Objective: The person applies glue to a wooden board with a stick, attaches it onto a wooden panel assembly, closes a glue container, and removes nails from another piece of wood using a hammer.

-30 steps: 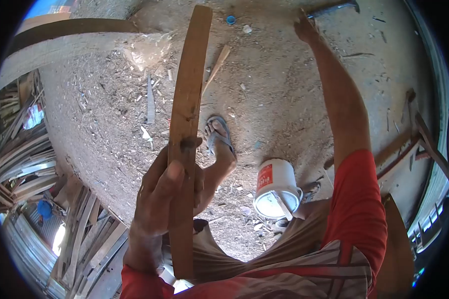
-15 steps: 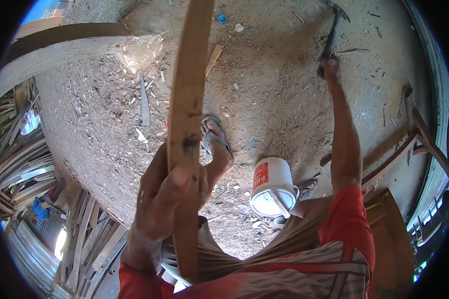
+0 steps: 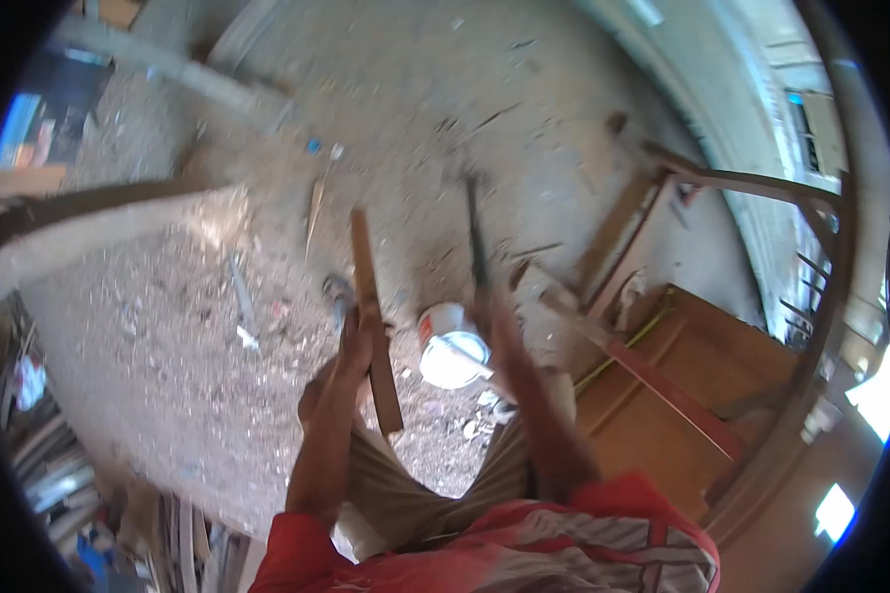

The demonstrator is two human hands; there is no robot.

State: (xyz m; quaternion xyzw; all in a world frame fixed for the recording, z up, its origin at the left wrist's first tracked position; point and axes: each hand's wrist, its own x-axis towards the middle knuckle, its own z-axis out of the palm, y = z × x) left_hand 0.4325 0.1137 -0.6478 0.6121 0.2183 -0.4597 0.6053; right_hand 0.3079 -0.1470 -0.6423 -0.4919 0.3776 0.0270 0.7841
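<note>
My left hand (image 3: 358,344) is wrapped round a wooden strip (image 3: 366,277), which stands tilted in front of my knees with both ends free. To its right, my right hand (image 3: 494,314) grips the handle of a hammer (image 3: 477,237). The hammer points away from me, and its head is blurred. Between the two hands, lower down, a white bucket (image 3: 435,322) with a red label sits on the floor, with a flat piece lying across its top. Motion smears both hands somewhat.
A brown wooden panel (image 3: 653,381) and a wooden frame (image 3: 628,237) stand at my right. Wood chips litter the dirt floor (image 3: 178,366). A thick beam (image 3: 89,222) lies at the left, and scrap timber (image 3: 64,460) is piled at the lower left.
My view has turned right and risen. The wooden strip is lower and farther from my face. My right hand has brought the hammer in from the far right, close to the strip.
</note>
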